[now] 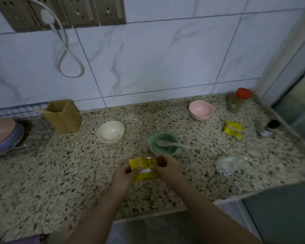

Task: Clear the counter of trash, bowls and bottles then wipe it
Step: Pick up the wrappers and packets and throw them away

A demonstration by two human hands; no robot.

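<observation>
Yellow wrapper (144, 169): pinched from both sides over the table's (42, 173) front edge, just in front of the green bowl (163, 144).
Grip: left hand (123, 175) and right hand (167, 167) both curl fingers round the wrapper.
Risk, crumbs: squeezing may spill leftovers onto the table.
Risk, spoon (171, 144): it lies loose in the green bowl and may slide out when lifted.
Risk, bottle (237, 101): at the back right corner, a hasty reach could topple it.
</observation>
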